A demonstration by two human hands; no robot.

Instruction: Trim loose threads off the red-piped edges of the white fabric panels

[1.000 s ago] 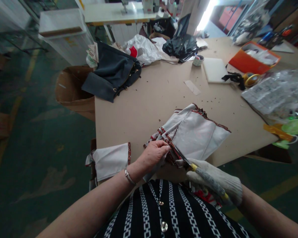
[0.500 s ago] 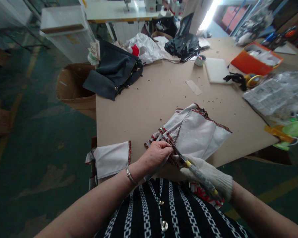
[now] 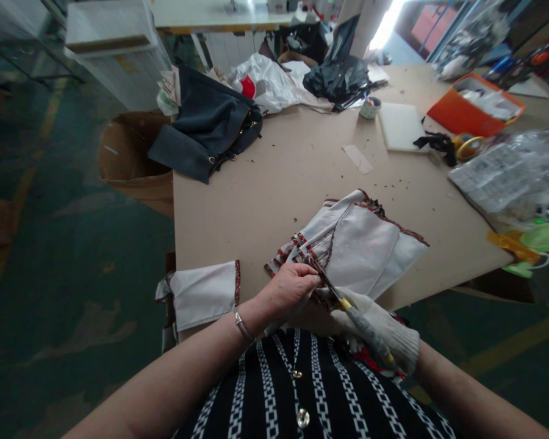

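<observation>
Dim, even workshop light; a blown-out glare at the top (wide-angle edges bend and blur).

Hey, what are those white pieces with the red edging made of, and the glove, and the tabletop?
White pieces: soft woven cloth by the look, matte; they fold and crease, with patterned red trim along the edges.
Glove gripping the cutting tool: knitted, cotton-like yarn; a fuzzy knit texture shows.
Tabletop: probably fibreboard or cardboard sheet; flat tan, matte, no grain.
</observation>
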